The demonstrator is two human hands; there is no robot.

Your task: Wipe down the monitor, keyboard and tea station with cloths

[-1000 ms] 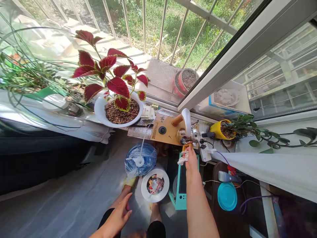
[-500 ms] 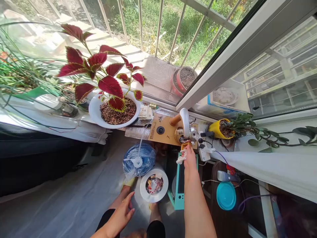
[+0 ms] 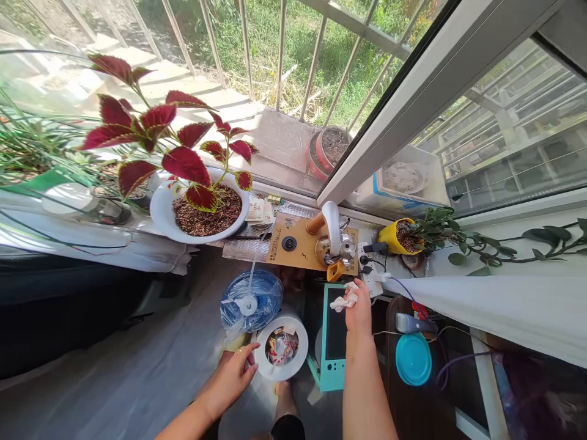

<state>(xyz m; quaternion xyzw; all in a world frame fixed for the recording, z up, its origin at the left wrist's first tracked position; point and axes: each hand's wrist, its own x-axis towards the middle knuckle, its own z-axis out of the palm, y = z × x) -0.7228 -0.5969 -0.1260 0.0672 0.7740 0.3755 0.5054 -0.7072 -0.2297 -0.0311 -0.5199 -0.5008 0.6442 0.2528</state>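
My right hand (image 3: 359, 307) is closed around a crumpled white tissue (image 3: 345, 297), above the turquoise-framed appliance (image 3: 333, 366). Just beyond it, an orange handle (image 3: 335, 271) sticks out from a shiny metal kettle (image 3: 323, 249). A white curved spout (image 3: 332, 223) on a brown post arches over the kettle and partly hides it. My left hand (image 3: 233, 374) holds nothing, its fingers stretched out and apart beside the rim of a white round bin (image 3: 298, 360). Wrappers and other litter lie inside the bin.
A blue water bottle (image 3: 261, 299) wrapped in plastic, with a tube, stands behind the bin. On the sill are a red-leaved plant in a white pot (image 3: 160, 211), a power strip (image 3: 373, 284) with cables, and a yellow pot (image 3: 389, 238). A turquoise lid (image 3: 413, 359) lies at right.
My right hand has drawn back from the kettle's orange handle toward me, still holding the tissue. My left hand has moved slightly right and up to the bin's edge. The view has shifted.
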